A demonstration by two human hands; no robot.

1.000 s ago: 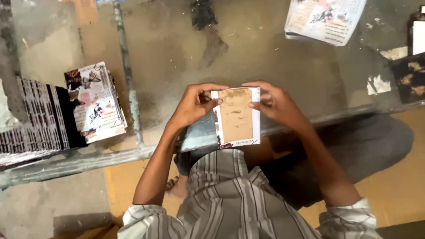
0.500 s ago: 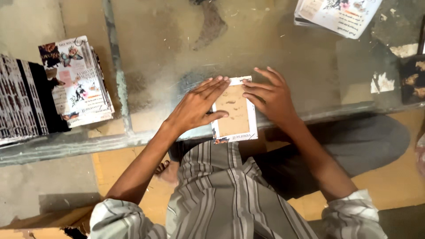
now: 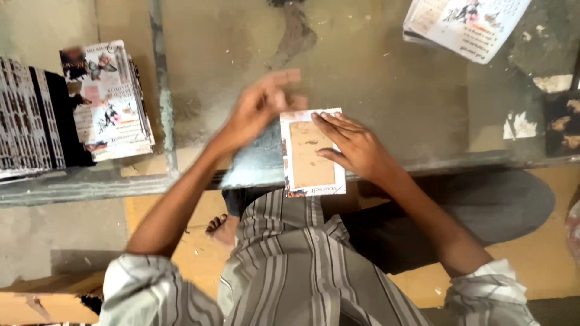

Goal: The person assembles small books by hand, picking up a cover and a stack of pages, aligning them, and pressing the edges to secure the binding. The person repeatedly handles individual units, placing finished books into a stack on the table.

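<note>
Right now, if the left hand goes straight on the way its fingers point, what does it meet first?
The left hand is blurred; its fingers seem to point up and right across the glass table. The way looks free there; the stack of printed sheets at the far right corner comes first, though height is unclear.

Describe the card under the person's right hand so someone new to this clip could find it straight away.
Start at the glass table and follow its near edge to the middle. There, flat under the right hand, lies the card: a plain brown panel inside a printed white border, lying alone, unlike the printed stacks at far left and top right.
</note>
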